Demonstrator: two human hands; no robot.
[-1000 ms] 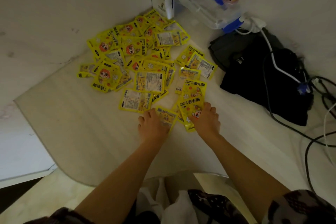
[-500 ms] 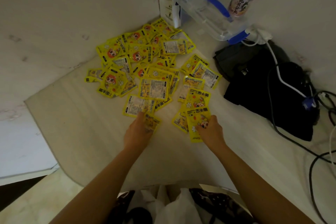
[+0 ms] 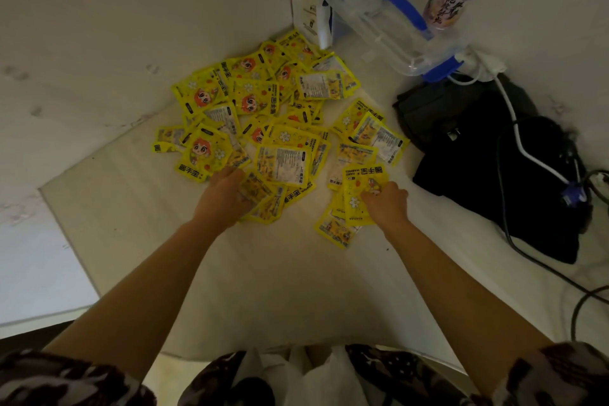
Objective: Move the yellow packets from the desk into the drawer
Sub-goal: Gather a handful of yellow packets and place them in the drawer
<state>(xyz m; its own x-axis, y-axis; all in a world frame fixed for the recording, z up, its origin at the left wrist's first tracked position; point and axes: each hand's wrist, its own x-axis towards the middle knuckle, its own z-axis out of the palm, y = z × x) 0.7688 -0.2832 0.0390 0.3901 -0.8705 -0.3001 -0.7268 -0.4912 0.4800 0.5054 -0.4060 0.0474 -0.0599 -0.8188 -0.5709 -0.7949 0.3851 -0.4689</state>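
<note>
Several yellow packets point(image 3: 263, 109) with a cartoon face lie in a loose heap in the far corner of the pale desk point(image 3: 280, 273). My left hand point(image 3: 224, 196) is at the heap's near edge, fingers curled round a couple of yellow packets point(image 3: 260, 198). My right hand point(image 3: 385, 204) grips a small stack of yellow packets point(image 3: 362, 181) on the heap's right side, thumb on top. One more packet point(image 3: 336, 231) lies flat just left of that wrist. No drawer is in view.
A black bag point(image 3: 494, 168) with white and black cables point(image 3: 534, 161) lies on the right. A clear plastic container with blue handle point(image 3: 389, 20), a white carton point(image 3: 306, 3) and a cup point(image 3: 445, 10) stand at the back corner. White walls close in left and behind.
Both hands have reached further into the heap. The left hand went from resting on the packets to gripping some; the right hand has gathered a stack and curled round it.
</note>
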